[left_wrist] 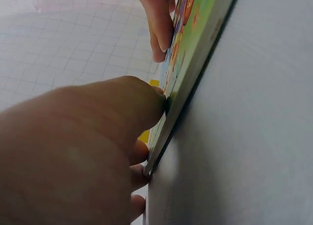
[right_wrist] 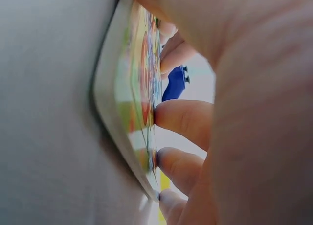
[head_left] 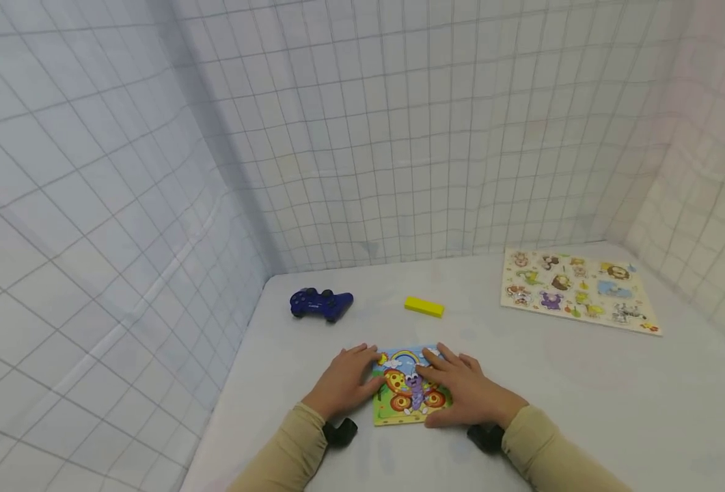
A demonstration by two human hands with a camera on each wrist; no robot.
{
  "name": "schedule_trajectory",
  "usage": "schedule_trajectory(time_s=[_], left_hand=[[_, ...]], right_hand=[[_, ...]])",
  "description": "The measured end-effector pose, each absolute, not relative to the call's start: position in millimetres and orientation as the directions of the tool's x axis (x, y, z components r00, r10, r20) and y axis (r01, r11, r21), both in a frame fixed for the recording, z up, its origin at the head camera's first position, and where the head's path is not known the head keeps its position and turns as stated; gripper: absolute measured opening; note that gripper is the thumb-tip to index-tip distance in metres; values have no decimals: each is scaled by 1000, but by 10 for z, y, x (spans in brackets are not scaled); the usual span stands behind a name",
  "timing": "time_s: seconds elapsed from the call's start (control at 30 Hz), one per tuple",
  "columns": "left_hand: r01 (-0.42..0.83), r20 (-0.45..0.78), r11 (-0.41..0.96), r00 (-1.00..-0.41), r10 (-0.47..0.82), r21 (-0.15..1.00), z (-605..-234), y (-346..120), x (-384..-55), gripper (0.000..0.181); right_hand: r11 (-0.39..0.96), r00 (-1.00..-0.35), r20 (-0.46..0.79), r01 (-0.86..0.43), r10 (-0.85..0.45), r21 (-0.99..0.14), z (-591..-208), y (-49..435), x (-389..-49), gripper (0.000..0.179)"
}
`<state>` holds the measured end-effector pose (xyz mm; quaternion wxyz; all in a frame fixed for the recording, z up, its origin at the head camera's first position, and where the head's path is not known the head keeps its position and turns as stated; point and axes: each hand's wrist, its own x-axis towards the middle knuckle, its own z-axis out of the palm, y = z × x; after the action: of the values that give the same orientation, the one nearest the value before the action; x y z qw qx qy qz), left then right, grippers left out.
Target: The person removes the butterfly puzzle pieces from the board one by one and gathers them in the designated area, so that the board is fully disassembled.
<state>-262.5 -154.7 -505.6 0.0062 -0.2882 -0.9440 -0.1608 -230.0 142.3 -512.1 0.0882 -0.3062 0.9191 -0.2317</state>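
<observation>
Lying flat on the white table [head_left: 559, 369], near side and centre: a small picture board [head_left: 415, 391], purple butterfly with red-and-yellow wings under a rainbow, green ground below. Left hand [head_left: 348, 381] at its left side, thumb reaching onto the edge, other fingertips by the upper left corner; fingers loosely extended, resting rather than clasping. Right hand [head_left: 463, 389] over the right part, fingers spread, tips touching the printed face, thumb down by the lower edge; likewise relaxed, no grip seen. In the right wrist view, one fingertip meets the board's far corner. Both forearms in tan sleeves [head_left: 285, 451], a black device at each wrist. Beyond the board, a yellow block [head_left: 424, 307], well apart from the hands. Farther left, a dark blue game controller [head_left: 320, 304]. Far right, a larger pale board [head_left: 598, 320] with animal pictures, among them a lion and a zebra, lying flat and slightly angled. White grid-lined cloth [head_left: 387, 171] rises behind and at both sides.
</observation>
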Motion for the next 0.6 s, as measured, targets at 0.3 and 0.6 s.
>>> schedule_trajectory(time_s=[0.3,0.6], left_hand=[[541,203,772,-841,501,334,-5111,-1495,-2641,38],[493,255,728,-870,422,477,-5263,-1520,-2752,32]], right_hand=[[699,-795,-31,-513,-605,-499,-5092,1417,-2287,96],[702,-793,-11,-533,-609,-473,-5100,1409,-2293,96]])
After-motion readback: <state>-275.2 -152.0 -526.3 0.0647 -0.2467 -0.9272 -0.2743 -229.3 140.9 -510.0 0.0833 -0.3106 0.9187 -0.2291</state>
